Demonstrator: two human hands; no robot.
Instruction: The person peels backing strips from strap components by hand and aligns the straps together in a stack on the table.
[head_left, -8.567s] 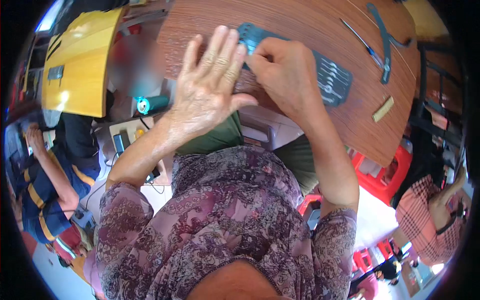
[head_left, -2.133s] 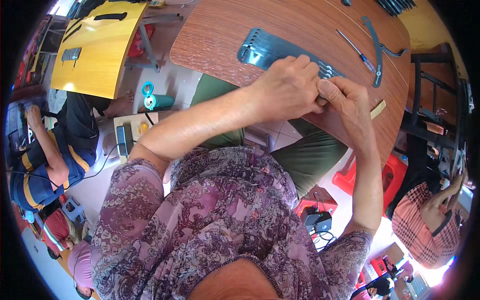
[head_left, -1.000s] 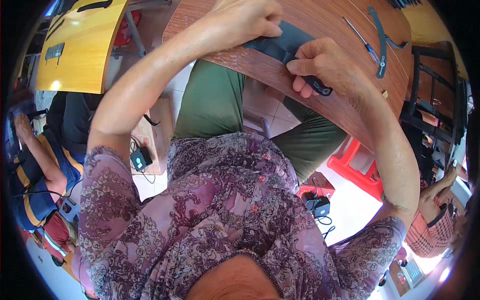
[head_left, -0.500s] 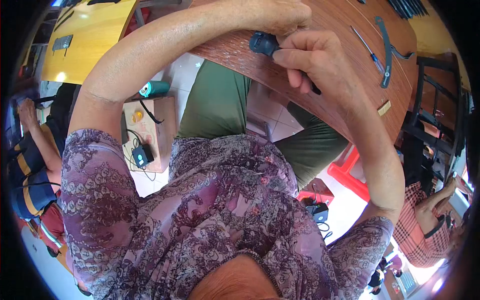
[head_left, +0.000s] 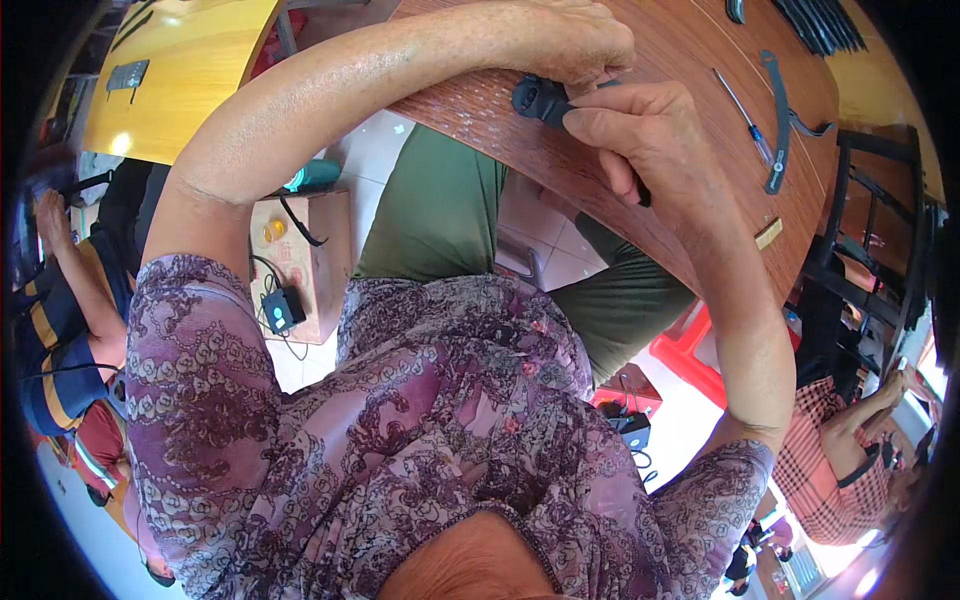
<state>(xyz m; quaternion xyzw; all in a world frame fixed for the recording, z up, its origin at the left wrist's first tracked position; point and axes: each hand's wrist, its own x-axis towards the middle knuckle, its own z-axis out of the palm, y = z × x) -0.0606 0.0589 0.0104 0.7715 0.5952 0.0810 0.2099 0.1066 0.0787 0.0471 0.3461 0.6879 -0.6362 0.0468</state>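
Above the near edge of the wooden table, my right hand pinches a dark plastic piece with a rounded end between thumb and forefinger. A dark bit also shows below its curled lower fingers; I cannot tell whether it is the same piece. My left hand is closed, with bent fingers against the upper side of the piece. What its fingertips grip is hidden. To the right lie a screwdriver with a clear blue handle and a dark curved strap with a small round mark.
Several black strips lie at the table's far right, and a small tan block near its right edge. A yellow table is at left. Below it stand a box and a teal bottle. A red stool is at right; other people sit both sides.
Both hands and the dark piece have shifted slightly right. The left fingers have come down closer onto the piece, and the piece has turned a little.
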